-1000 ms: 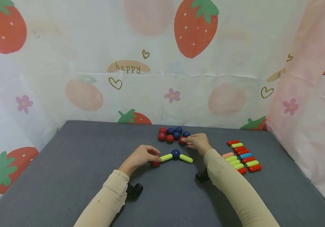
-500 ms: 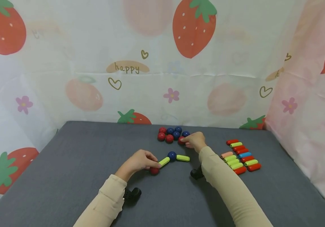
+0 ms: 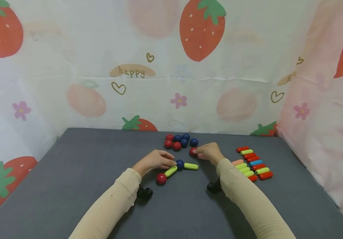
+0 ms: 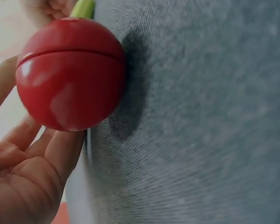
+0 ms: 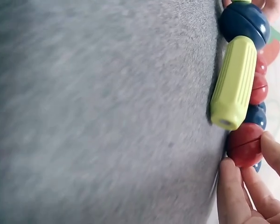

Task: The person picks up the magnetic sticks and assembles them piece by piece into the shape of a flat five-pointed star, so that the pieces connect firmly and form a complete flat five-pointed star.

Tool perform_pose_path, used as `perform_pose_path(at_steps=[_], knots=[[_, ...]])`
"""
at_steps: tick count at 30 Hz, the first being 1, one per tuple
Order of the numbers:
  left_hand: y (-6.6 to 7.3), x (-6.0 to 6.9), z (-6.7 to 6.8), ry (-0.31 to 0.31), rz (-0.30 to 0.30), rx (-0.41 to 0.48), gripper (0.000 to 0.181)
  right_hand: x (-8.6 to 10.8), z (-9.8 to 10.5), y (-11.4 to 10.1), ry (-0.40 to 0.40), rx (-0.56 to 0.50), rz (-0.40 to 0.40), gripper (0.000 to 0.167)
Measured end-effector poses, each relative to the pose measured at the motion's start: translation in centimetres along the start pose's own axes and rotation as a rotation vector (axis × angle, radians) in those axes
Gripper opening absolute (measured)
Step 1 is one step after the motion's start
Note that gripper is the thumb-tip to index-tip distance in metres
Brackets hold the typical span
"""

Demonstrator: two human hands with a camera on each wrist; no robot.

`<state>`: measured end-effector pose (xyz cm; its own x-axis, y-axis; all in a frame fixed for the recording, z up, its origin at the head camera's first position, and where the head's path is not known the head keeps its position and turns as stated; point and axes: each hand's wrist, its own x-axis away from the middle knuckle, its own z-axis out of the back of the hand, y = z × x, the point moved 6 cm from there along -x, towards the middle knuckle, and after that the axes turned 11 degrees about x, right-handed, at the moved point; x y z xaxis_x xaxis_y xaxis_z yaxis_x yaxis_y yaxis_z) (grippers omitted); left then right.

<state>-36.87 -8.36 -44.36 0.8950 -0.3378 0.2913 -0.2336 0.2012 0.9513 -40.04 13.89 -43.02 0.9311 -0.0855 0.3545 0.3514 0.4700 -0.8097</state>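
A chain lies on the dark table: a red ball [image 3: 161, 179], a yellow-green stick [image 3: 171, 171], a blue ball [image 3: 180, 164] and a second yellow-green stick [image 3: 191, 166] with its outer end free. My left hand [image 3: 156, 161] holds the blue ball with its fingertips. Thumb and fingers of my right hand [image 3: 210, 153] pinch a loose red ball [image 3: 193, 151], just behind the free stick; the right wrist view shows this red ball [image 5: 245, 145] between the fingertips. In the left wrist view the chain's red ball [image 4: 71, 73] hides part of the left hand [image 4: 30, 186].
Several red and blue balls [image 3: 176, 146] are grouped near the table's back edge. At the right, beside my right sleeve, lie rows of red, yellow-green, blue and orange sticks [image 3: 254, 163]. A patterned cloth [image 3: 159, 99] hangs behind the table.
My left hand has moved from the chain's red-ball end to its blue ball. The chain has turned slightly. My right hand has drawn its red ball a little away from the group.
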Motion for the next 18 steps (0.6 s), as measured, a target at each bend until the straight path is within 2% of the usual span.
perform_pose_path(at_steps=[5,9,13,18], knots=[[0.7,-0.6,-0.9,-0.04,-0.005,-0.039,0.046,0.4,0.5,0.6,-0.026,0.019,0.006,0.038],[0.9,-0.9,-1.5,-0.043,-0.017,-0.064,0.043,0.5,0.6,1.0,-0.044,0.038,0.016,0.04],[0.8,-1.0,-1.6,-0.02,-0.005,-0.07,0.033,0.6,0.8,1.2,-0.06,0.018,0.021,0.041],[0.5,-0.7,-0.9,0.031,0.009,-0.082,0.029,0.6,0.9,1.5,-0.074,0.008,0.012,0.041]])
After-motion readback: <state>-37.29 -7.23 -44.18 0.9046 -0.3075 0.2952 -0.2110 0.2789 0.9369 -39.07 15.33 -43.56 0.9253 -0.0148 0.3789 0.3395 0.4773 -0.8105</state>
